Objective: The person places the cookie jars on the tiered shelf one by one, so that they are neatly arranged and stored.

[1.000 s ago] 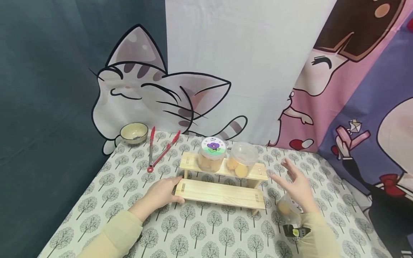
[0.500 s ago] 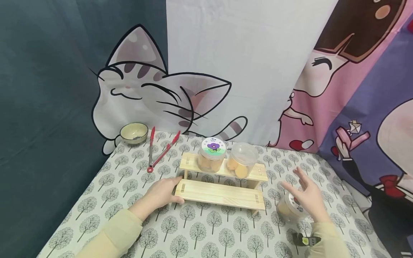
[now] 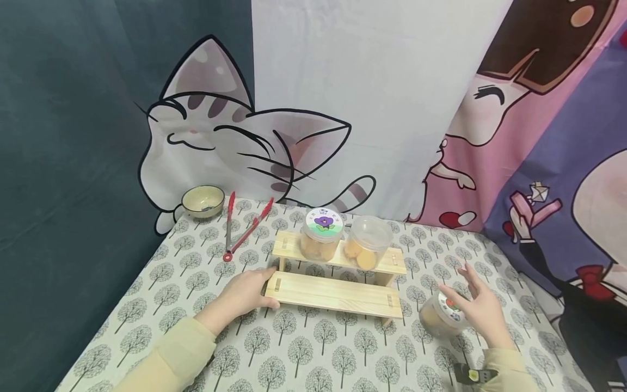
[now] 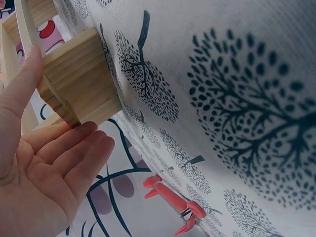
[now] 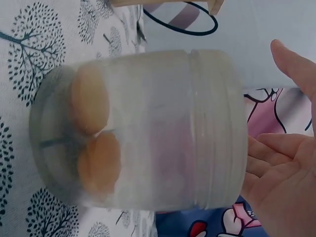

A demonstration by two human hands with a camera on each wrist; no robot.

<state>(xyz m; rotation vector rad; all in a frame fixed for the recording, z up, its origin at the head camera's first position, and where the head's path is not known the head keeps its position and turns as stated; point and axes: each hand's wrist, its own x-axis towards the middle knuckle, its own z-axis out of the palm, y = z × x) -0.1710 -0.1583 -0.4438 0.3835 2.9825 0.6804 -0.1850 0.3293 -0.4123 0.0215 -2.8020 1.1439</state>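
The left hand (image 3: 245, 295) holds the left end of a two-tier wooden stand (image 3: 335, 294), thumb at the lower board's front edge and fingers toward its back edge. In the left wrist view, the thumb and fingertips meet the stand's end (image 4: 81, 74). My right hand (image 3: 482, 313) hovers with fingers spread at the lid of a clear plastic jar (image 3: 438, 318) on the table. Rounded yellow-orange pieces (image 5: 98, 163) lie inside this jar in the right wrist view, and the palm is beside its lid end. On the upper board stand a jar with a purple-flower lid (image 3: 323, 234) and an uncovered-looking jar (image 3: 368, 242).
A small cream bowl (image 3: 203, 201) sits at the table's back left corner. Red-tipped tongs (image 3: 240, 239) lie spread beside it. Trees are printed on the tablecloth (image 3: 313, 359), and cartoon curtains (image 3: 382, 109) hang right behind and along the sides.
My right hand has moved right and down toward the jar on the right, exposing more of its lid. The left hand and the stand have stayed put.
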